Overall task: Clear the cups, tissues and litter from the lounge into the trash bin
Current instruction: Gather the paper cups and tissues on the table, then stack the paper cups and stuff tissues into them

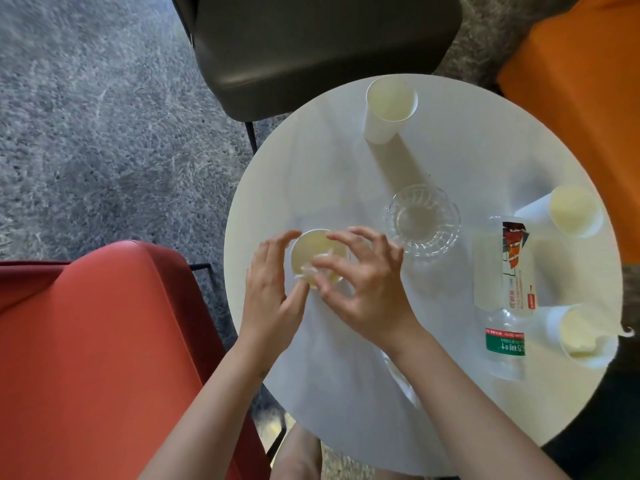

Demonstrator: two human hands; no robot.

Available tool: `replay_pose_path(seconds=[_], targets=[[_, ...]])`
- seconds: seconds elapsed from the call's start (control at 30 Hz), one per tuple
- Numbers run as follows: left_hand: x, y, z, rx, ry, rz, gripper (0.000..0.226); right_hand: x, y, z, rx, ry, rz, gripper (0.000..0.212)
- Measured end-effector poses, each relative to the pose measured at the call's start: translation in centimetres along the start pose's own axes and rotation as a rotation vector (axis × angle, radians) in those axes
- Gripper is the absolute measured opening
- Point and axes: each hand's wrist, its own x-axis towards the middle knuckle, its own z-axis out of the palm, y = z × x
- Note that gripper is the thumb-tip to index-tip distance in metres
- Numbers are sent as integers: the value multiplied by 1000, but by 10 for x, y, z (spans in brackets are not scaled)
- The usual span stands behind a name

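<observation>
A white paper cup (313,249) stands on the round white table (332,174) near its left edge. My left hand (272,292) curls round the cup's left side, index finger at the rim and thumb at the near side. My right hand (367,285) hovers over the cup's mouth, fingers spread and bent, thumb and fingertips pinching a small whitish scrap of litter (307,271) at the rim. Three more paper cups stand at the far side (389,105), the right edge (573,211) and the near right (581,336).
A clear glass dish (422,220) sits mid-table. Two plastic bottles (504,271) (505,348) lie on the right. A white scrap (403,379) shows under my right forearm. A red chair (104,341), a dark chair (311,46) and an orange seat (581,81) ring the table on grey carpet.
</observation>
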Motion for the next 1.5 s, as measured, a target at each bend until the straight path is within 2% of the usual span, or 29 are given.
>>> replay_pose_path(seconds=[0.1,0.17,0.3,0.37,0.43,0.5,0.6,0.7,0.77,0.87,0.97,1.1,1.23,1.3,1.4,1.5], targets=[[-2,-1,3,-24,3,-18,53,-5,7,8,-145,-145,-54,35],[-1,0,6,-59,20,-41,56,-6,12,13,-195,-177,-81,34],[-2,3,13,-107,57,-81,59,-2,15,19,-192,-92,-139,34],[-4,5,17,-105,75,-89,60,-2,17,18,-119,-16,-134,45],[-5,7,19,-63,79,-74,61,-2,21,13,-3,6,-86,63],[-5,8,20,60,60,-10,68,0,27,3,115,-24,-40,71],[0,12,22,114,58,-20,84,2,39,-16,266,-15,-22,56],[7,11,24,99,40,-77,88,9,58,-32,424,118,76,45],[14,7,27,199,2,-47,85,23,70,-39,408,211,201,45],[32,5,28,304,6,-13,75,61,85,-42,350,242,342,63],[69,20,20,305,32,68,72,105,95,-38,297,236,397,85],[138,55,8,230,67,144,78,155,98,-21,314,259,490,96],[190,86,13,74,64,236,78,178,98,-6,272,323,546,86],[204,95,23,16,-5,247,73,179,95,-3,244,381,529,78],[213,99,39,51,-133,262,70,175,88,-12,178,484,501,64],[212,97,51,145,-246,288,71,166,86,-25,127,535,447,62]])
